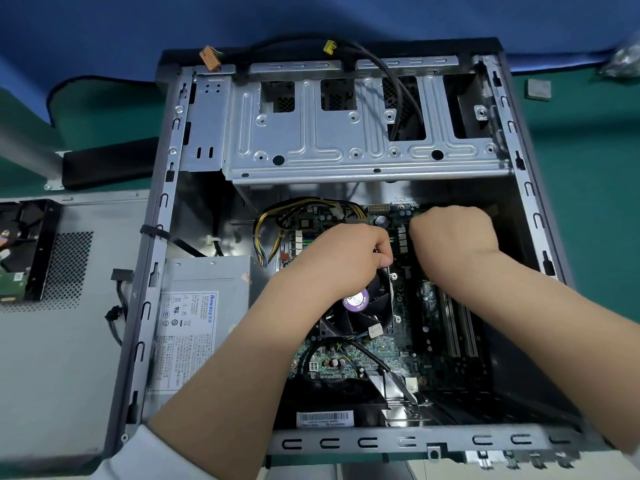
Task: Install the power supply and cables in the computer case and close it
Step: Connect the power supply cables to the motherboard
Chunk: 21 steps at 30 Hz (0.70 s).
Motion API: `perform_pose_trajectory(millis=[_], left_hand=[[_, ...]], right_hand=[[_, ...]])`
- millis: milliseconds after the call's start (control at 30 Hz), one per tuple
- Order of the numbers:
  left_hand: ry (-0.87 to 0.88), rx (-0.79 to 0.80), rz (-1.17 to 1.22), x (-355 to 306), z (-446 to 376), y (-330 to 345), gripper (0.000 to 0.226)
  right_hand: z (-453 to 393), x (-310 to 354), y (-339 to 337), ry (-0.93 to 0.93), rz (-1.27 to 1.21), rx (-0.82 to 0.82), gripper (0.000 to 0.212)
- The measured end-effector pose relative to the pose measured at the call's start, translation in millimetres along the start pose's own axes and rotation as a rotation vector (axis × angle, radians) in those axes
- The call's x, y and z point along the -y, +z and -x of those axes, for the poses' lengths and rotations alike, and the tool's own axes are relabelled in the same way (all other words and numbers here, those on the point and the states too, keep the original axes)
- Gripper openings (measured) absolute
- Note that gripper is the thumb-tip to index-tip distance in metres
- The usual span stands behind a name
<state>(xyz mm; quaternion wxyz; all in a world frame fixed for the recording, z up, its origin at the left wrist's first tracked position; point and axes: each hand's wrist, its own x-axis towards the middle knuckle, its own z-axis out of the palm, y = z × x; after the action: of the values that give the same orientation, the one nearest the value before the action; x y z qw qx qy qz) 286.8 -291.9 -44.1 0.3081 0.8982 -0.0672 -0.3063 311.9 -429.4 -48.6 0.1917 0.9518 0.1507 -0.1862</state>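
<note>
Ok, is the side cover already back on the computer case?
No, the computer case lies open, with the power supply, fan and circuit board exposed and both hands, left hand and right hand, working inside.

Case frame (349,147): I saw bare silver-grey metal.
Motherboard (429,296): I made it out as dark green with tiny pale markings.
Fan hub sticker (356,299): it looked purple and white to me.
Power supply (207,271): I saw grey, with a white label printed in black and a blue brand name.
Cable bundle (263,233): I counted yellow, black and blue strands.
Connectors: I noted one orange (210,57), one yellow (329,47).
Side panel (69,265): I saw grey with a dotted mesh patch.
Table mat (588,140): it was green.
</note>
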Motion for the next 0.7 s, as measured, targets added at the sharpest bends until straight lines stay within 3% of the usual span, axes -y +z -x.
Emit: perform_pose_trajectory(millis=[133, 333, 533, 700], left_hand=[[0.007, -0.007, -0.009, 0, 0, -1, 0.008], [0.007, 0.0, -0.005, 0, 0, -1, 0.009], [0.002, 0.001, 0.001, 0, 0, -1, 0.009], [0.006, -0.004, -0.016, 1, -1, 0, 0.009]], right_hand=[[3, 7, 3, -0.111, 0.091, -0.008, 0.029], [-1, 2, 3, 0.023, 0.023, -0.008, 0.026], [2, 6, 4, -0.09, 0.047, -0.012, 0.028], [-3, -3, 1, 0.015, -0.023, 0.0, 0.025]])
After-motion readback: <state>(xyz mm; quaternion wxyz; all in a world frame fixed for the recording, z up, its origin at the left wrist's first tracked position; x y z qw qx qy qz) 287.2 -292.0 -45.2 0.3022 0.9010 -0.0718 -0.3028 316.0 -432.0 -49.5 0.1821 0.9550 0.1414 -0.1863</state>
